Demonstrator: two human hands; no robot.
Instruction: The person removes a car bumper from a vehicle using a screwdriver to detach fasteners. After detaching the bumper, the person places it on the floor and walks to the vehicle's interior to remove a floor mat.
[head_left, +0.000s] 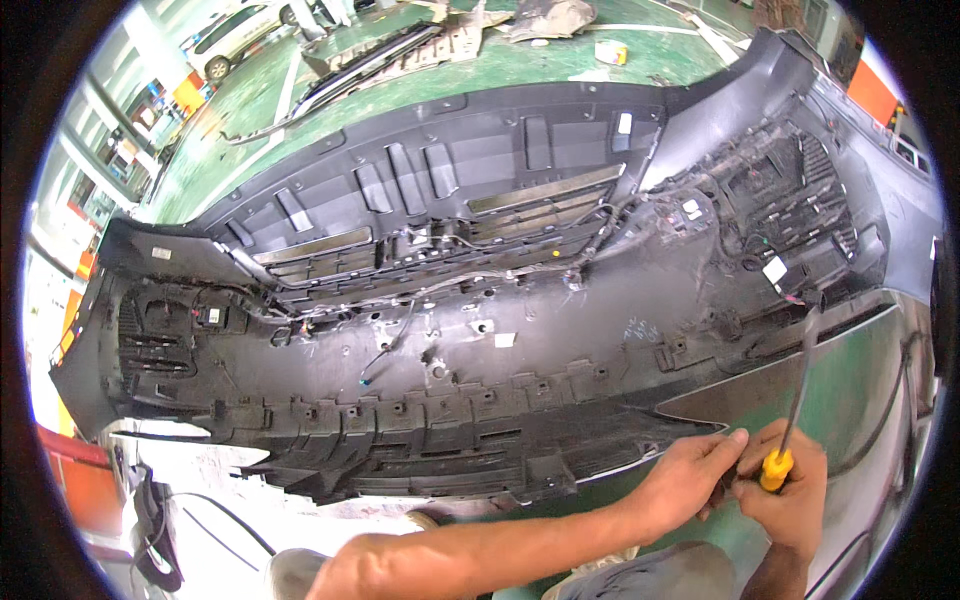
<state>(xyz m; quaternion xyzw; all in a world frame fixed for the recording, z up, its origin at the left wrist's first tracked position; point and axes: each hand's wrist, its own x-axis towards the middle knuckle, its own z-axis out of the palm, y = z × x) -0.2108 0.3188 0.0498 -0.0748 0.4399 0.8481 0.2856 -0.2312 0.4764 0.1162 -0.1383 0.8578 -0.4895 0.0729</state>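
A large dark car bumper lies with its inner side facing me, stretched across most of the view. Below its right part, my right hand is closed round the yellow handle of a screwdriver. The screwdriver's long thin shaft points up and away, over the bumper's near right edge. Close beside it on the left, my left hand has its fingers curled and its thumb stretched toward the right hand. Something small and dark shows between the two hands; its kind is hidden by the fingers.
A wiring harness runs along the bumper's middle. At the right, a black cable hangs over the green floor. A black object lies at lower left. Farther back are a white bucket, loose panels and a parked car.
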